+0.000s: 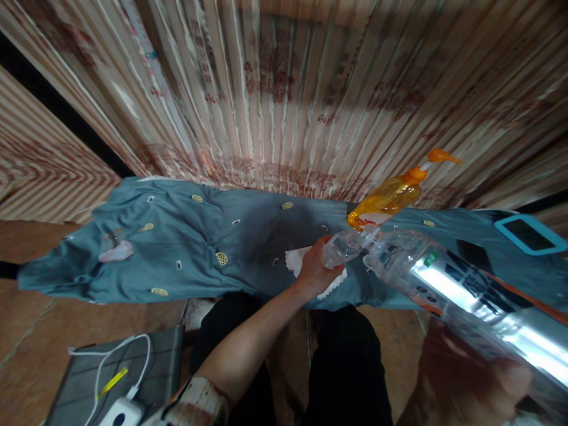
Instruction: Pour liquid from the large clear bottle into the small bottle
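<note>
My left hand [317, 269] is closed around a small clear plastic bottle [344, 248], tilted with its neck toward the right. My right hand [474, 373], blurred, grips a large clear bottle [465, 290] with a shiny silver label. The big bottle leans over with its mouth at the small bottle's neck; whether the two touch I cannot tell. Beneath my left hand lies a white cloth or paper with a scalloped edge [295, 258]. Just behind the bottles stands an orange pump bottle [386, 198] with amber liquid, on the grey-blue patterned cloth [248, 231].
At the right end of the cloth are a blue-framed tablet-like device [530, 234] and a dark flat object [474, 254]. A small pale crumpled item [116, 251] lies at the left. A striped curtain [288, 106] hangs behind. Lower left, a white device [122, 412] with a cable rests on a dark surface.
</note>
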Demonstrator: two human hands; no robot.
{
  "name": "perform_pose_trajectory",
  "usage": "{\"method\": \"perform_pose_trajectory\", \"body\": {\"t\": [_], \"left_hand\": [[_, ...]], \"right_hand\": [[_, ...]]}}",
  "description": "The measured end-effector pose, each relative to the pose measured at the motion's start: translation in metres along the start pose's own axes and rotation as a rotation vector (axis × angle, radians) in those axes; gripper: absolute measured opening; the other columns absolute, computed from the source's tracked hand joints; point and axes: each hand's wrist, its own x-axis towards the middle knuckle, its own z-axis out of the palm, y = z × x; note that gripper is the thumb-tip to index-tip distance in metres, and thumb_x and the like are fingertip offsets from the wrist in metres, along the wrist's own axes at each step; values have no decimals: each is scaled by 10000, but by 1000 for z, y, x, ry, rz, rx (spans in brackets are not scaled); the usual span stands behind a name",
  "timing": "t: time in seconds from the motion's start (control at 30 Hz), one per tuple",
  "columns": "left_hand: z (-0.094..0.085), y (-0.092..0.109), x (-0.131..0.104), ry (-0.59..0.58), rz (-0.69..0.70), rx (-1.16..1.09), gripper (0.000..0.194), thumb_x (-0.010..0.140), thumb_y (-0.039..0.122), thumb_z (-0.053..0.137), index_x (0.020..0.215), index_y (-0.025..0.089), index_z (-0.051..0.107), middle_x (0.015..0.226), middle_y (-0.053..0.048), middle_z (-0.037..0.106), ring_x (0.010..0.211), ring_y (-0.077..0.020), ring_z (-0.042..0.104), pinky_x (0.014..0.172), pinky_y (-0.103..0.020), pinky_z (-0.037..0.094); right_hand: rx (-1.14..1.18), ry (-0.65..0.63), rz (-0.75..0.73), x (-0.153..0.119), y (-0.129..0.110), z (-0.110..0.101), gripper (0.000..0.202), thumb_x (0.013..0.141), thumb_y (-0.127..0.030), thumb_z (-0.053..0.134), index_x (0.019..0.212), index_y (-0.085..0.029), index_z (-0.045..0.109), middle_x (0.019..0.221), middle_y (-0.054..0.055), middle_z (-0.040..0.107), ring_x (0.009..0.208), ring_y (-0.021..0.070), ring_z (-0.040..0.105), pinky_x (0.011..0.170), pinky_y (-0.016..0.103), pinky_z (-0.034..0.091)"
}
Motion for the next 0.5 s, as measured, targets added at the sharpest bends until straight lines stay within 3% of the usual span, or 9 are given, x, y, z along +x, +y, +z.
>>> {"method": "perform_pose_trajectory", "body": {"t": [0.17, 0.37, 0.5], "left_hand": [[1, -4, 1, -20, -16, -10, 586, 633, 164, 730, 1162, 199, 481, 1086, -55, 656, 974, -225, 634, 874, -381, 515], [1, -3, 1, -29, -37, 2, 585, 639, 168, 727, 1169, 178, 479, 1110, -74, 651, 1004, -233, 624, 897, -381, 499], [0, -2, 1, -29, -36, -1, 578, 640, 170, 723, 1165, 184, 483, 1096, -69, 655, 987, -228, 627, 889, -375, 500]], "right_hand": [[-1, -23, -38, 2, -2, 2, 535, 669, -447, 665, 1156, -242, 578, 1350, -3, 474, 1311, 275, 377, 1097, 555, 299], [-6, -20, -8, 1, -1, 0, 488, 654, -462, 684, 1092, -263, 604, 1334, -30, 483, 1310, 259, 379, 1138, 528, 247], [-42, -22, -17, 1, 0, 0, 385, 693, -468, 641, 1028, -280, 624, 1274, -34, 522, 1278, 257, 419, 1099, 527, 328]]}}
